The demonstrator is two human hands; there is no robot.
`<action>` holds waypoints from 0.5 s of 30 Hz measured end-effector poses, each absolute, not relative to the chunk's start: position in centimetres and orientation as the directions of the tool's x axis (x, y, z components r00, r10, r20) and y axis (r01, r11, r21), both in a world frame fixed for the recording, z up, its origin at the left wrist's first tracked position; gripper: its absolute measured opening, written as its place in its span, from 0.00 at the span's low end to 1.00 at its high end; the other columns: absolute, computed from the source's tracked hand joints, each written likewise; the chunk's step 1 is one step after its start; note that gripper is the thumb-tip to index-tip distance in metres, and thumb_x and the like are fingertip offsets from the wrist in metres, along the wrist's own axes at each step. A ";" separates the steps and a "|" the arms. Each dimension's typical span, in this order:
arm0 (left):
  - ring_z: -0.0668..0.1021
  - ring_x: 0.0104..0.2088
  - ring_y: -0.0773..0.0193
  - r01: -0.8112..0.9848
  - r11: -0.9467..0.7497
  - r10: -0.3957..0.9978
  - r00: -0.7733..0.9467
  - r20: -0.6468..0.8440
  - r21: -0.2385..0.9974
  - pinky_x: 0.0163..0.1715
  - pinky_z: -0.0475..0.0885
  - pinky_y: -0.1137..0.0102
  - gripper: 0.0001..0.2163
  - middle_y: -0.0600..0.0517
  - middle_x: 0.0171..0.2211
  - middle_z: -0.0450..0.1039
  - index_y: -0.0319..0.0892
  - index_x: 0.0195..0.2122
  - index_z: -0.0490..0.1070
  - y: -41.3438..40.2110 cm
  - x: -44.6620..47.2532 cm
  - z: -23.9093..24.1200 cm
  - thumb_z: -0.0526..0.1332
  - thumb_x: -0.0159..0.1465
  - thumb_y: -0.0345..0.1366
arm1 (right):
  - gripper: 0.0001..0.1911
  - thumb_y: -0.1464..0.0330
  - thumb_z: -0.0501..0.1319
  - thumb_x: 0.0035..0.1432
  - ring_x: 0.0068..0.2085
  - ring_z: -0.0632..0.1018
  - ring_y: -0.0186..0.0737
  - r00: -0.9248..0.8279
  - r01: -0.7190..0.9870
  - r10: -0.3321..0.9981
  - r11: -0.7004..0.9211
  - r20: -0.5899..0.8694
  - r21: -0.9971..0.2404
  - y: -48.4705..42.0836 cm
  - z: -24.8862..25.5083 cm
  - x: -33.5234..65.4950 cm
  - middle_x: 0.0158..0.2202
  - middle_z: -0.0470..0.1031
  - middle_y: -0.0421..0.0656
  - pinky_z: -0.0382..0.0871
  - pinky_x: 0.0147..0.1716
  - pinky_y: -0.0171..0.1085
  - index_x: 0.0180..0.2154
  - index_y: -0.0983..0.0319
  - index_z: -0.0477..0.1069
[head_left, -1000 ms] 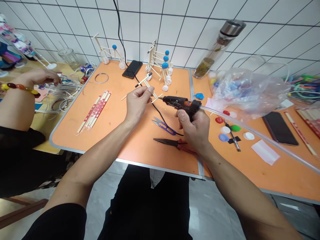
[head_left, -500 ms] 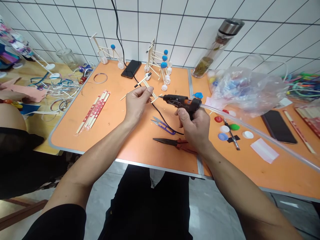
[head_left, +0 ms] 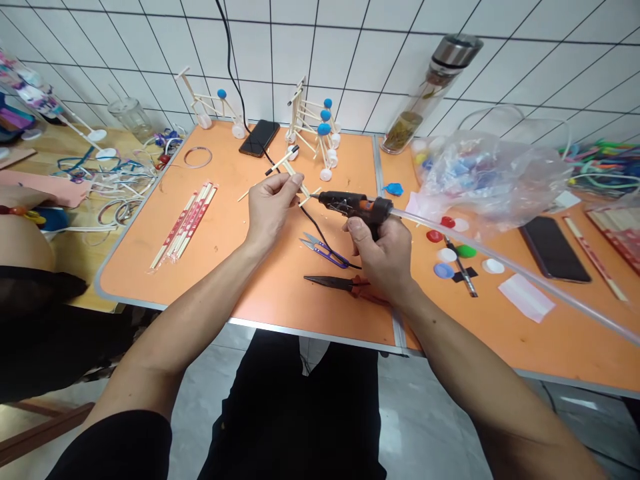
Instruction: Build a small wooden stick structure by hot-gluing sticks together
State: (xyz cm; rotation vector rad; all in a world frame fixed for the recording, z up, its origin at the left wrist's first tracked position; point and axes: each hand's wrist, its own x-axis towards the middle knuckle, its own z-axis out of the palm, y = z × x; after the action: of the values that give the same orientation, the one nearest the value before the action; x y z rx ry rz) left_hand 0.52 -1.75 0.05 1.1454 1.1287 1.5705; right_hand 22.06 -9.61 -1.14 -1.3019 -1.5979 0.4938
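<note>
Bright, soft light (stretched edges)

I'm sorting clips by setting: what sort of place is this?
Probably a small craft workspace: a hot glue gun, needle-nose pliers and wheeled stick models suggest it.

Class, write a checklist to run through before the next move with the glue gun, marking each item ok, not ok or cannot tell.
1. Glue gun gripped in the right hand: ok.
2. Stick frame pinched in the left hand: ok.
3. Nozzle close to the frame's crosspiece: ok, though contact is unclear.
4. Glue hot enough: cannot tell.
5. Black cord clear of the purple snips: not ok, it crosses them in view.
6. Pliers fully visible: not ok, the right hand and wrist partly hide their handles.
</note>
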 end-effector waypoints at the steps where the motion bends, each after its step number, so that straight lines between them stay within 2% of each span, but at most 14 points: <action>1: 0.78 0.27 0.68 -0.125 -0.218 0.960 -0.206 0.189 0.968 0.30 0.74 0.73 0.20 0.54 0.27 0.78 0.43 0.28 0.80 -1.7 0.5 0.0 0.82 0.66 0.50 | 0.30 0.38 0.62 0.75 0.32 0.77 0.45 0.056 0.507 0.906 0.337 0.421 -0.793 -9.6 -1.1 22.1 0.30 0.75 0.42 0.72 0.31 0.43 0.42 0.57 0.81; 4: 0.78 0.27 0.68 -0.123 -0.220 0.959 -0.206 0.192 0.968 0.30 0.74 0.73 0.20 0.54 0.27 0.79 0.43 0.29 0.81 -1.7 0.4 0.0 0.82 0.65 0.51 | 0.29 0.38 0.63 0.75 0.31 0.76 0.44 0.067 0.502 0.910 0.323 0.409 -0.802 -9.7 -1.0 21.9 0.28 0.72 0.40 0.72 0.31 0.43 0.42 0.57 0.80; 9: 0.77 0.27 0.68 -0.121 -0.228 0.960 -0.195 0.202 0.966 0.30 0.75 0.73 0.20 0.54 0.26 0.78 0.43 0.28 0.80 -1.8 0.3 0.0 0.82 0.66 0.51 | 0.23 0.45 0.63 0.77 0.35 0.80 0.46 0.007 0.491 0.903 0.370 0.429 -0.789 -9.9 -0.6 21.6 0.30 0.77 0.42 0.76 0.37 0.45 0.43 0.57 0.82; 15: 0.77 0.26 0.68 -0.113 -0.233 0.958 -0.199 0.208 0.966 0.30 0.74 0.73 0.20 0.54 0.26 0.78 0.44 0.28 0.80 -1.8 0.3 0.0 0.82 0.66 0.51 | 0.25 0.43 0.63 0.76 0.34 0.79 0.47 0.053 0.505 0.906 0.339 0.421 -0.794 -9.8 -0.8 21.8 0.29 0.75 0.42 0.74 0.34 0.45 0.44 0.57 0.82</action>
State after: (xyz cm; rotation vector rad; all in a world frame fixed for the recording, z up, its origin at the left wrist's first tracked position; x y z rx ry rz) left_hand 0.30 -1.84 0.04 1.1726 1.1261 1.5751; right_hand 21.76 -9.80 -0.84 -1.3059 -1.5966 0.4984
